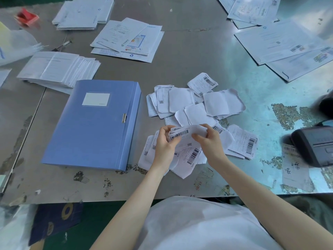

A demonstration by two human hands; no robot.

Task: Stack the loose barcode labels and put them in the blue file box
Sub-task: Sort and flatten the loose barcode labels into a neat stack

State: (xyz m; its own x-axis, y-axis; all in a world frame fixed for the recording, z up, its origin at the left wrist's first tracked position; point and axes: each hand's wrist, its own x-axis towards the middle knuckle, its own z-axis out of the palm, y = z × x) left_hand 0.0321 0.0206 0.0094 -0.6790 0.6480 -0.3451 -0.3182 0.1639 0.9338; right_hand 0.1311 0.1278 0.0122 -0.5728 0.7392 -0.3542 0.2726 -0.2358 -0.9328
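Risk noted: the small bundle of barcode labels (185, 134) held between both hands is thin, curled and uneven, so sheets could slip out or fan apart if the grip loosens, and torn edges may snag while being squared. The loose labels (196, 103) still scattered on the metal table (180, 51), some face down and overlapping, could be missed or swept off when gathered. The blue file box (93, 123) lies shut with its clasp (124, 118) fastened just left of the pile, so it must be opened before anything goes in; doing so one-handed risks dropping the stack. The left hand (164, 143) pinches the bundle's left end, fingers curled close. The right hand (210, 141) grips the right end, thumb on top, fingers narrow, both forearms reaching forward over the table edge.
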